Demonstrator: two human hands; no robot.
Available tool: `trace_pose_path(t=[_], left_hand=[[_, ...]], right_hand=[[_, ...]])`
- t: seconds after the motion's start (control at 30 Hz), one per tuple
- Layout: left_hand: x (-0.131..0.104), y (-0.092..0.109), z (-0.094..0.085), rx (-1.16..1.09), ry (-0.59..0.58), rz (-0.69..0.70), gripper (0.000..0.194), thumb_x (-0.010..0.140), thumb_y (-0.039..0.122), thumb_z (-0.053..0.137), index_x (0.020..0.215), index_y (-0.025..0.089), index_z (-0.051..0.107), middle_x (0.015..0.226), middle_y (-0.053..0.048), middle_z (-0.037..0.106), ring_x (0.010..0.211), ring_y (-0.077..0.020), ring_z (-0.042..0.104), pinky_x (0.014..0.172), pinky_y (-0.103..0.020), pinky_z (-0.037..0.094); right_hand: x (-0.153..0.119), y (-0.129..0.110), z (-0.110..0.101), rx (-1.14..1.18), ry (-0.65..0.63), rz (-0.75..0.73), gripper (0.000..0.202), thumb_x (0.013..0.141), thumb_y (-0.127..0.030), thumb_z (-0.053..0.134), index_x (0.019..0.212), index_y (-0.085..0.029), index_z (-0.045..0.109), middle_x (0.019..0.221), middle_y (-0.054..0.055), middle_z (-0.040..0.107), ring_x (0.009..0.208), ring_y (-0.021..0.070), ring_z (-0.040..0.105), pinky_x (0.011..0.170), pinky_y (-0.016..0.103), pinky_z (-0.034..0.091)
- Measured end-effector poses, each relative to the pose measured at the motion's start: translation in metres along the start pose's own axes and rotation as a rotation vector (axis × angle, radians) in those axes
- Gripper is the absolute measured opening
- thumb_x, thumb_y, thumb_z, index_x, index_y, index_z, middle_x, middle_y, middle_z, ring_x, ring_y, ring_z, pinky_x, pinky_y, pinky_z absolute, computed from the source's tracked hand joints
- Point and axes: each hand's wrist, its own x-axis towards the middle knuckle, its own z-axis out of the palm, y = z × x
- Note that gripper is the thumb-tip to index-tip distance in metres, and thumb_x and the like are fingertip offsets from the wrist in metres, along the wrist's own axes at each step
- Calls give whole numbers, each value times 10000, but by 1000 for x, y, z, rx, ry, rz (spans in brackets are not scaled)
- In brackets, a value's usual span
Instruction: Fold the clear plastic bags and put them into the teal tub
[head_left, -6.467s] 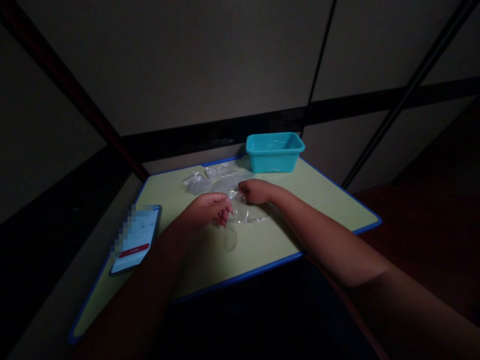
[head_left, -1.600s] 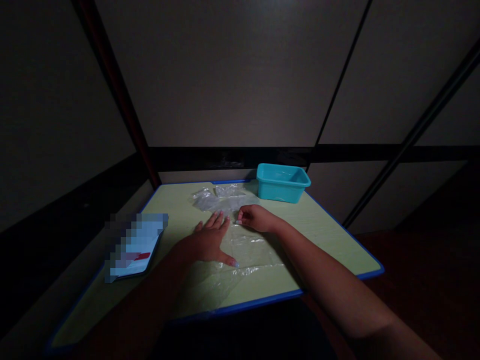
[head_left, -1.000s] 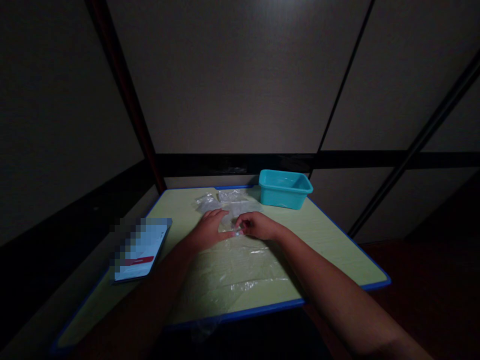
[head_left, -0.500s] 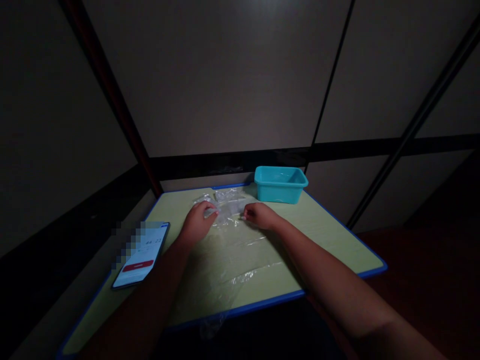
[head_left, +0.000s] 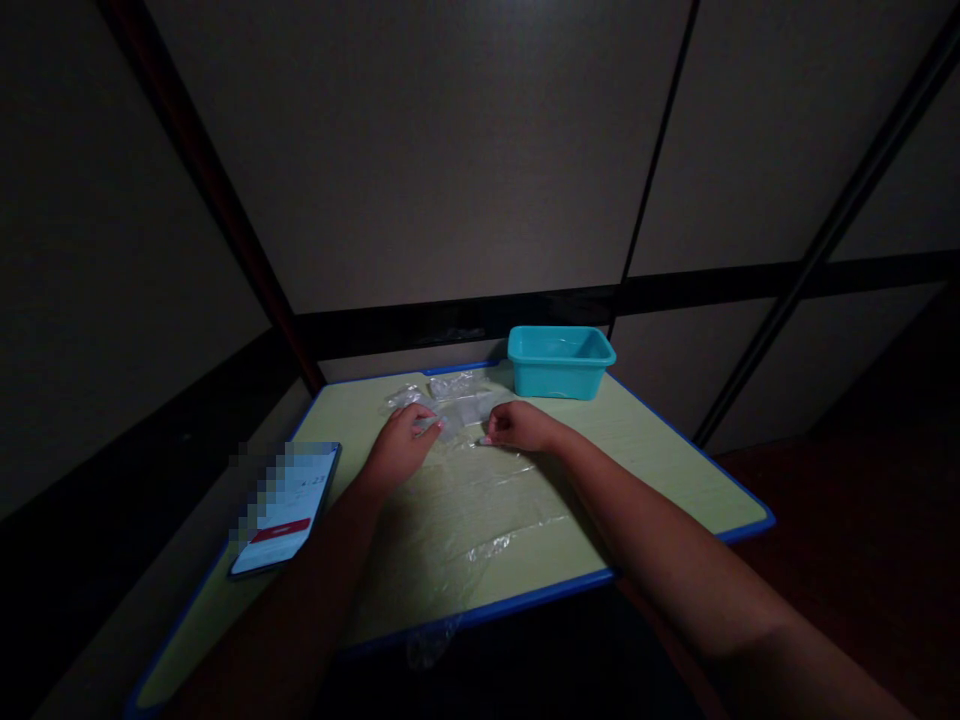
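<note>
A large sheet or bag of clear plastic (head_left: 487, 545) lies over the middle of the table, its near end hanging past the front edge. At its far end, my left hand (head_left: 405, 440) has thumb and fingertips closed on the plastic. My right hand (head_left: 519, 428), a little to the right, has its fingers curled in and pinches the plastic as well. Between and behind the hands lies a whitish translucent part (head_left: 469, 408). Crumpled clear plastic pieces (head_left: 456, 384) rest just beyond the hands.
A turquoise basin (head_left: 559, 378) stands at the back right of the blue-edged table (head_left: 675, 485). A phone with a lit screen (head_left: 292, 515) lies at the left, beside my left forearm. Dark panelled cabinet doors (head_left: 450, 150) rise behind the table.
The view has shifted slightly. My left hand has moved a little to the right, and both hands stay at the far end of the plastic.
</note>
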Motion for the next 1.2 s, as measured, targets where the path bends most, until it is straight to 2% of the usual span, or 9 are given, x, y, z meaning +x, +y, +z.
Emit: trace_pose_path(t=[0.13,0.43,0.6,0.83,0.9,0.97,1.07,1.13,1.2], left_hand=[[0,0,0,11,20,-3,208,764,351,544,871,177,579,942,-50,596,787,-177,588,735,-309,476],[-3,2,-1,103,34,86,217,775,350,533,887,170,579,940,-67,570,852,-197,577,792,-339,469],[-7,10,-2,209,60,153,240,767,352,538,921,173,582,958,-80,573,934,-229,549,848,-365,448],[-11,13,-2,259,18,176,303,784,358,522,1003,153,570,1047,-101,566,1025,-237,532,918,-358,410],[-12,14,-2,293,-37,191,349,781,381,531,1049,161,560,1085,-101,566,1065,-234,517,942,-356,392],[-16,17,-1,341,-145,217,446,773,441,539,1128,172,534,1198,-109,532,1153,-246,464,985,-377,350],[-23,23,0,410,-367,264,650,753,567,521,1281,198,432,1424,-112,333,1318,-282,260,1056,-464,216],[-27,26,2,429,-510,289,774,730,634,503,1358,215,336,1483,-100,203,1360,-289,132,1069,-507,136],[-31,29,3,432,-620,311,861,710,679,490,1399,220,255,1494,-94,143,1369,-282,75,1072,-522,89]], right_hand=[[0,-1,0,6,-3,-41,94,694,-213,652,684,-123,625,579,-23,562,536,69,440,540,182,305],[2,3,2,-92,177,-71,91,755,-215,579,720,-136,607,660,-6,594,582,78,447,548,187,273],[3,3,-1,-211,202,43,80,763,-225,581,754,-152,613,704,13,621,597,89,482,540,193,279],[4,8,-4,-343,195,246,130,764,-277,587,816,-172,644,770,57,664,646,133,552,519,215,296],[5,10,-4,-354,188,286,146,764,-287,582,827,-174,651,788,67,672,662,144,567,520,220,303],[5,12,-3,-367,189,311,163,761,-302,578,829,-175,655,804,76,677,677,155,578,524,223,310],[5,12,-3,-384,191,338,191,756,-330,577,840,-179,658,835,87,681,712,171,592,544,227,329],[4,10,-3,-387,194,358,215,763,-352,570,866,-183,655,860,91,681,733,180,599,566,231,347],[3,7,-4,-390,204,368,238,789,-368,543,895,-182,648,885,97,677,755,185,602,598,236,366]])
